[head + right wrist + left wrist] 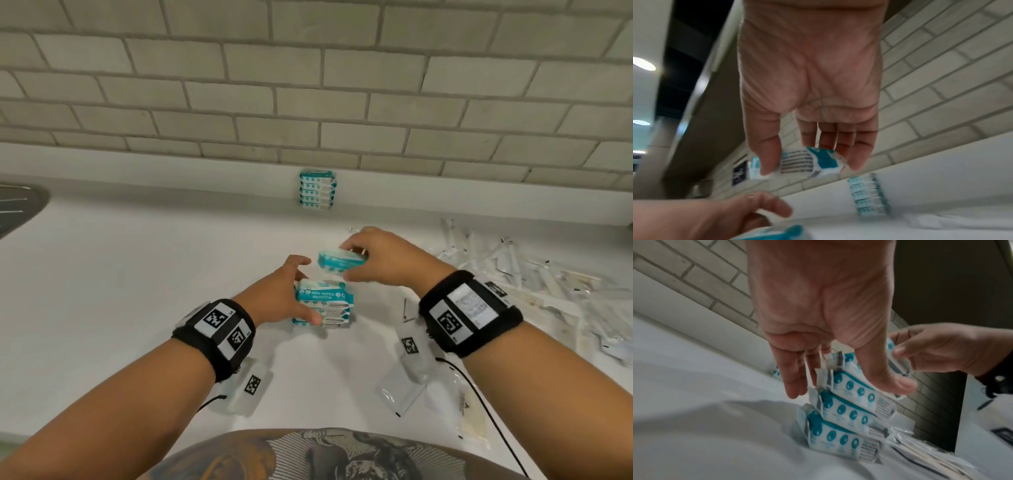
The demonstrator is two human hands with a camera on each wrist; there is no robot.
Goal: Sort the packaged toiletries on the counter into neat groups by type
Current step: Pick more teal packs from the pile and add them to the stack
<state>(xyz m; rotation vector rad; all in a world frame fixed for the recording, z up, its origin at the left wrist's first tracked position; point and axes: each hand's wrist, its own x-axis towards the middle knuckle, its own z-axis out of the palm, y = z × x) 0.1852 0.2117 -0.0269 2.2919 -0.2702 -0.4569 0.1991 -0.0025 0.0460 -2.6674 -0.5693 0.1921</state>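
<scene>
Counter [137, 274]: right hand [387, 260] pinches wipes pack [339, 262].

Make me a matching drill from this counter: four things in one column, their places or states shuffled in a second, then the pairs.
Things
1. wipes pack
2. near stack
3. far stack
4. clear-wrapped pile

Places or states
A. against the wall
B. strewn at the counter's right
C. pinched in the right hand, off the counter
D. steadied by the left hand

Pairs: 1-C, 2-D, 3-A, 4-B
</scene>
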